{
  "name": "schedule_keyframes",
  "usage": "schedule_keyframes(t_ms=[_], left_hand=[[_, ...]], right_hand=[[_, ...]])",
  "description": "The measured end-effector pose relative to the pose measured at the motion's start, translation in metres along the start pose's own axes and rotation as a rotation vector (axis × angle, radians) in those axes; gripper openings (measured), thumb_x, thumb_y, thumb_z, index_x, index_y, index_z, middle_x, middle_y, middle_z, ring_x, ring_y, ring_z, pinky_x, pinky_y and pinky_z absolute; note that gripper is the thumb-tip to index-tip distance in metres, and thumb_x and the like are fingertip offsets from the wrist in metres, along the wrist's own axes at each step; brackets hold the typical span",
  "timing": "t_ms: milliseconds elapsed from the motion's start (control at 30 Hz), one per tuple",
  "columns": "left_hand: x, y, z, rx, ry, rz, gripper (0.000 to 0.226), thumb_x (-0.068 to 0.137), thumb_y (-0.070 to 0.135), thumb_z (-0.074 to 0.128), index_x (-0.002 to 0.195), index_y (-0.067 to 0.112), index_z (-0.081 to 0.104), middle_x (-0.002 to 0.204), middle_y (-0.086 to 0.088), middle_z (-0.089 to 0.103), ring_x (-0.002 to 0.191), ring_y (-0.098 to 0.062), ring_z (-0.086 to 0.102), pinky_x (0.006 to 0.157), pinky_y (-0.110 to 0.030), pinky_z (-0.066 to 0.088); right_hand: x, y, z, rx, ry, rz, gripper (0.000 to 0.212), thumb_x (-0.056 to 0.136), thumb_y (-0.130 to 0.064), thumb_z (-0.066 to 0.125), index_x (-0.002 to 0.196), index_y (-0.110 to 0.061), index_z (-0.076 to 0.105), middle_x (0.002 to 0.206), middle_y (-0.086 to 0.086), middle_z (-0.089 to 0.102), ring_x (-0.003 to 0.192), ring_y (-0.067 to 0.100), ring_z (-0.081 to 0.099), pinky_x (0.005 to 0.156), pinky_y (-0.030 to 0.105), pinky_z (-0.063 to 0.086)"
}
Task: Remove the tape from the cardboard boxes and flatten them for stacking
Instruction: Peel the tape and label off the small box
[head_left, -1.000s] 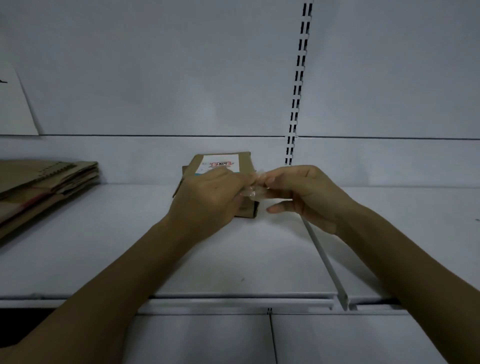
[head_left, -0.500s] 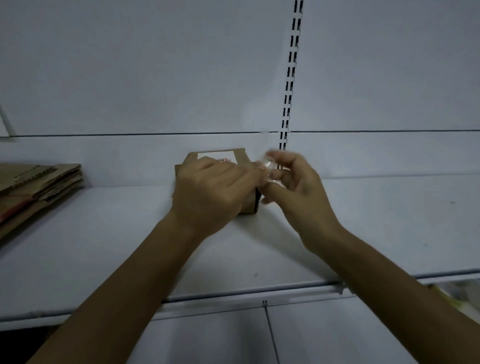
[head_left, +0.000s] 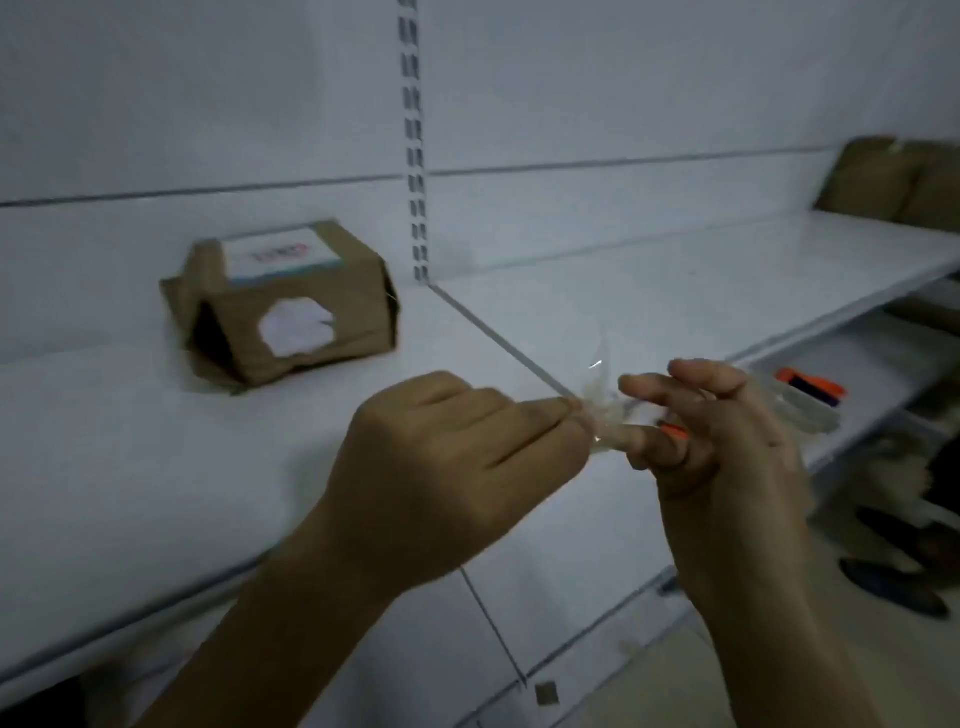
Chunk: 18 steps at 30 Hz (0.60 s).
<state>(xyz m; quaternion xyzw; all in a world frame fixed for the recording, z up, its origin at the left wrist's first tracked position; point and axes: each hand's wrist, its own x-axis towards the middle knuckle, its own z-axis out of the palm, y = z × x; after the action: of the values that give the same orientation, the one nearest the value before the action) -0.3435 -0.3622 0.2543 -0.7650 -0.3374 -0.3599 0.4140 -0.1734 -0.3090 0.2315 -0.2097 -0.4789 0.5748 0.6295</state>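
Head view: left hand curled, fingertips pinching a crumpled wad of clear tape. Right hand pinches the wad's other side, its two upper fingers loosely extended. The tape is held above the shelf edge, well apart from the cardboard box, which sits back-left on the shelf with its end flap gaping.

L hand, R hand off box, tape lifted away

Left hand and right hand pinch crumpled clear tape between them.
The cardboard box sits well apart on the white shelf, its left end gaping.
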Motion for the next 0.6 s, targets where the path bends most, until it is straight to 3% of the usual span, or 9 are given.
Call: schedule_keyframes(t_ms=[100,200,267,300,367,433,533,600], left_hand=[[-0.008,0.051,0.023,-0.203,-0.034,-0.141,0.031,0.096,0.018,0.052,0.078,0.011,0.076,0.061,-0.003,0.067,0.042,-0.02,0.051,0.041,-0.032,0.041],[-0.016,0.099,0.047,-0.384,-0.061,-0.291,0.031,0.095,0.02,0.05,0.075,0.019,0.073,0.064,0.004,0.066,0.045,-0.015,0.046,0.043,-0.033,0.038],[-0.019,0.112,0.063,-0.65,-0.053,-0.614,0.014,0.089,0.022,0.056,0.083,0.029,0.067,0.069,0.011,0.067,0.05,-0.008,0.053,0.047,-0.026,0.044],[-0.019,0.116,0.074,-0.8,-0.055,-0.823,0.009,0.086,0.023,0.059,0.083,0.031,0.064,0.07,0.012,0.067,0.051,-0.007,0.058,0.048,-0.022,0.047],[-0.015,0.127,0.103,-1.027,-0.122,-1.132,0.013,0.085,0.016,0.065,0.081,0.028,0.063,0.068,0.01,0.067,0.05,-0.007,0.061,0.047,-0.018,0.047],[-0.004,0.146,0.138,-1.181,-0.234,-1.275,0.016,0.087,0.006,0.063,0.081,0.021,0.065,0.062,0.007,0.066,0.049,-0.006,0.059,0.047,-0.013,0.044],[0.02,0.182,0.192,-1.338,-0.33,-1.442,0.011,0.088,0.011,0.062,0.082,0.019,0.066,0.065,0.003,0.067,0.052,-0.007,0.059,0.048,-0.015,0.044],[0.037,0.204,0.227,-1.391,-0.334,-1.519,0.008,0.088,0.014,0.061,0.085,0.018,0.067,0.073,0.003,0.07,0.055,-0.008,0.059,0.048,-0.016,0.045]], right_hand=[[-0.022,-0.01,-0.052,-0.127,0.048,0.079,0.026,0.082,-0.012,0.049,0.075,-0.026,0.07,0.071,0.005,0.07,0.053,0.02,0.067,0.047,0.019,0.048],[-0.027,-0.013,-0.114,-0.239,0.404,0.1,0.025,0.089,-0.011,0.05,0.077,-0.023,0.069,0.059,0.0,0.061,0.042,0.012,0.055,0.042,0.019,0.041],[-0.025,-0.021,-0.16,-0.427,0.71,-0.014,0.023,0.092,-0.008,0.049,0.081,-0.022,0.064,0.059,0.0,0.054,0.046,0.007,0.046,0.045,0.021,0.037],[-0.025,-0.025,-0.179,-0.479,0.77,-0.067,0.023,0.092,-0.007,0.047,0.082,-0.022,0.061,0.061,0.0,0.051,0.048,0.007,0.044,0.046,0.022,0.035],[-0.028,-0.026,-0.206,-0.584,0.684,-0.098,0.023,0.092,-0.005,0.047,0.085,-0.022,0.061,0.058,-0.004,0.054,0.05,0.007,0.046,0.047,0.02,0.038],[-0.034,-0.017,-0.22,-0.648,0.493,-0.014,0.018,0.09,-0.012,0.054,0.095,-0.024,0.064,0.064,-0.004,0.063,0.054,0.008,0.056,0.05,0.017,0.045],[-0.036,-0.009,-0.241,-0.638,0.269,0.239,0.033,0.085,-0.048,0.055,0.111,-0.029,0.064,0.094,-0.006,0.072,0.082,0.008,0.068,0.066,0.021,0.055],[-0.029,-0.016,-0.265,-0.527,0.226,0.378,0.046,0.086,-0.058,0.047,0.115,-0.026,0.063,0.103,-0.005,0.072,0.094,0.013,0.068,0.075,0.028,0.055]])
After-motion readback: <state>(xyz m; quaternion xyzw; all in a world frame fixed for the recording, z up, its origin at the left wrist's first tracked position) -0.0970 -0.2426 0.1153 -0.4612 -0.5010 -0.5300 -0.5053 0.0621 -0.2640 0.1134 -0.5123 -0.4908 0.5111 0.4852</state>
